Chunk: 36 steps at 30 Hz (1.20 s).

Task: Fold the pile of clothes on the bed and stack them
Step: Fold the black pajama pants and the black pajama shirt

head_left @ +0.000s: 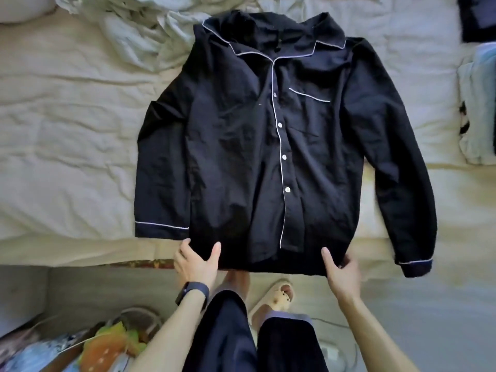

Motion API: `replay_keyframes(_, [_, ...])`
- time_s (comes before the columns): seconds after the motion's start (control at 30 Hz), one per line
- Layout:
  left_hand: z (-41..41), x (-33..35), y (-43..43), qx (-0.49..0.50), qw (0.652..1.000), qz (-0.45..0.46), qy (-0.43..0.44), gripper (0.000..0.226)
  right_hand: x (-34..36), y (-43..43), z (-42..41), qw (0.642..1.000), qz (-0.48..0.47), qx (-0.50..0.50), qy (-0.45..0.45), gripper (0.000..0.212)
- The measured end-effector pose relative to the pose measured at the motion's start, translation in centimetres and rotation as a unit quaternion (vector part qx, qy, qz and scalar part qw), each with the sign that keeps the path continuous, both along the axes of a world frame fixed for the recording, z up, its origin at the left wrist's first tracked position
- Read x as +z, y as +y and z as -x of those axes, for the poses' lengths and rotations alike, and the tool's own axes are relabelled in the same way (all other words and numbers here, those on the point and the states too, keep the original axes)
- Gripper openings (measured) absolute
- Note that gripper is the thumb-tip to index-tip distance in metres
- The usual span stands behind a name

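Note:
A black pyjama shirt (241, 146) with white piping and white buttons lies flat and front up on the bed (67, 130), collar away from me, both sleeves down its sides. Its hem hangs slightly over the bed's near edge. My left hand (197, 260) grips the hem at the lower left corner, thumb on top of the cloth. My right hand (342, 272) grips the hem at the lower right corner, thumb on top as well. A dark watch sits on my left wrist.
Crumpled pale bedding (139, 25) lies at the far left. Light clothes (480, 108) sit at the right edge, with a dark item (477, 17) beyond them. On the floor are my legs, a slipper (279, 294) and colourful bags (107, 345) at lower left.

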<state>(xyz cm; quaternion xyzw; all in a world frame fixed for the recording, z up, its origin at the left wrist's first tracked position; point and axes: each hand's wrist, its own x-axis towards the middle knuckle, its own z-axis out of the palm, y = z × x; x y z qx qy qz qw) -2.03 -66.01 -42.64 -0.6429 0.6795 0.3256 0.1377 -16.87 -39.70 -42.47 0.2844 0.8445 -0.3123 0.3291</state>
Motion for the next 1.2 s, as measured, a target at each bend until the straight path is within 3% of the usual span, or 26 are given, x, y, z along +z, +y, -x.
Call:
replay_keyframes(0.07, [-0.2,-1.4,-0.9,0.011,1.000,0.002,-0.001,0.062,-1.3,1.2,0.5,0.999,0.027,0.031,-0.026,0.058])
replay_keyframes(0.17, [-0.6,-2.4,-2.5,-0.029,0.999,-0.024,0.008,0.034,-2.4,3.2,0.6,0.996,0.042,0.077,0.019,0.034])
replay_keyframes(0.33, [-2.9,-1.0,-3.6,-0.033,0.998,0.011,0.050,0.028,-1.0,7.1,1.0,0.991,0.017,0.081,0.102,0.035])
replay_keyframes(0.53, [-7.9,0.7,-2.8,0.021,0.998,-0.001,0.054,0.009,-0.3,9.7,0.2,0.993,-0.018,0.088,0.071,0.019])
replay_keyframes(0.63, [-8.6,-0.6,-2.0,0.065,0.997,-0.002,0.029,0.020,-1.8,9.2,-1.8,1.000,0.021,0.002,0.018,0.017])
replay_keyframes(0.77, [-8.0,-2.6,-1.5,0.039,0.995,-0.094,0.019,0.062,-3.5,8.5,-3.9,0.993,0.109,-0.047,-0.015,0.055])
replay_keyframes(0.9, [-7.3,-3.1,-0.9,0.007,0.996,-0.088,0.002,0.078,-4.2,8.3,-4.2,0.995,0.082,-0.056,0.013,0.056])
replay_keyframes(1.0, [-7.4,-2.8,-1.2,0.008,0.999,-0.037,-0.018,0.063,-4.2,8.8,-3.4,0.994,0.075,-0.074,0.036,0.034])
replay_keyframes(1.2, [-10.8,-1.4,-4.3,-0.048,0.999,-0.013,0.001,0.018,-3.3,11.1,-2.7,0.996,-0.030,0.052,0.072,0.021])
